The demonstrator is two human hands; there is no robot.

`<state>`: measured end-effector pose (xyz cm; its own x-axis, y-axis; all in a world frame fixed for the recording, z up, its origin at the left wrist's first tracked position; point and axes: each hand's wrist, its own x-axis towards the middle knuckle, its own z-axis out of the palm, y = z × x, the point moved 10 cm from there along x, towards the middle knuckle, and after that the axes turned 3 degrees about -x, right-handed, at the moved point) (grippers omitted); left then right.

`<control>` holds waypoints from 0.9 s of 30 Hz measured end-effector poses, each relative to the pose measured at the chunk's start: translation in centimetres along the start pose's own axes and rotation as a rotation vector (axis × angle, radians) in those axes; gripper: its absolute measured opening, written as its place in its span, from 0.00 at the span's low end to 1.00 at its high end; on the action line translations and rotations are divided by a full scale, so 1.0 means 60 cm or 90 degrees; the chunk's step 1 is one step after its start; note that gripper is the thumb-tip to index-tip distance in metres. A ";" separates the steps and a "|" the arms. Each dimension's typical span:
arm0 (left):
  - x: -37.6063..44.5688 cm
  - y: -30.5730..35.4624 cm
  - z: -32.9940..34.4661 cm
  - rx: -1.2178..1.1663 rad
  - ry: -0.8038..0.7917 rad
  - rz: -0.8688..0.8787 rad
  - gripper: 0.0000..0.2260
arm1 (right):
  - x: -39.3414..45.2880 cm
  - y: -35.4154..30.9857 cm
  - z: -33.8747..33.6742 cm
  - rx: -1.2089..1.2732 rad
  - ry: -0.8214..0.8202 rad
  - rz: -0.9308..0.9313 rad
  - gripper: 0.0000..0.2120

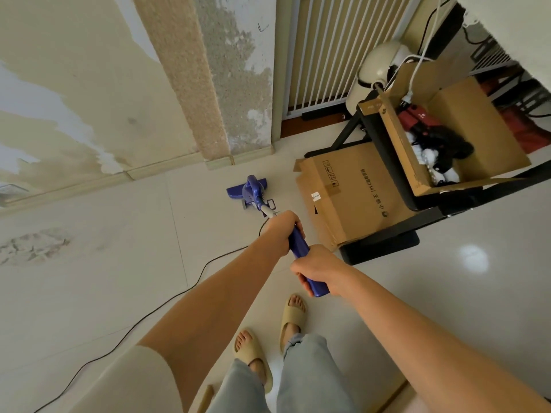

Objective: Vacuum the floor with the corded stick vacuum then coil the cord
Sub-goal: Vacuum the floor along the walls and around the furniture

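Fingers [301, 231] of both hands curl round the vacuum handle [299, 245] (blue).

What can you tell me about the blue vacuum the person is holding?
The stick vacuum is dark blue, plastic by the look of it, with a pale grey tube joining its body to a long blue handle. Its wide flat head rests on the pale tiled floor near the wall, beside a cardboard box. It leans back toward the person. The left hand grips the handle higher up, the right hand nearer its end. A black cord trails left across the floor.
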<state>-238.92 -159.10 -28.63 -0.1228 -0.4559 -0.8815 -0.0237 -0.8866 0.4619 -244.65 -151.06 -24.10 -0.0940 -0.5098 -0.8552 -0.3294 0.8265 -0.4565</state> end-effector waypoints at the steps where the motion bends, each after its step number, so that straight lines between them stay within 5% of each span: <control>1: -0.006 -0.010 0.002 0.004 0.002 -0.002 0.07 | -0.015 0.006 -0.001 -0.003 -0.001 0.007 0.03; 18: -0.127 -0.078 0.014 -0.047 -0.003 -0.039 0.07 | -0.156 0.037 0.005 -0.008 0.008 0.024 0.02; 22: -0.085 -0.078 0.012 -0.001 -0.015 -0.016 0.36 | -0.130 0.056 0.019 0.021 0.016 0.023 0.04; 24: -0.081 -0.076 0.007 0.006 -0.012 -0.022 0.26 | -0.107 0.059 0.024 0.040 0.017 0.020 0.05; 26: -0.068 -0.068 0.000 -0.014 -0.007 -0.030 0.04 | -0.080 0.053 0.030 0.056 0.013 0.010 0.05; 27: -0.063 -0.061 -0.003 -0.018 -0.006 -0.027 0.03 | -0.067 0.047 0.032 0.054 0.011 0.001 0.05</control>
<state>-238.17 -154.12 -27.02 -0.1317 -0.4168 -0.8994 -0.0013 -0.9072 0.4207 -243.41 -146.21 -22.41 -0.1101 -0.5121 -0.8519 -0.2482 0.8441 -0.4753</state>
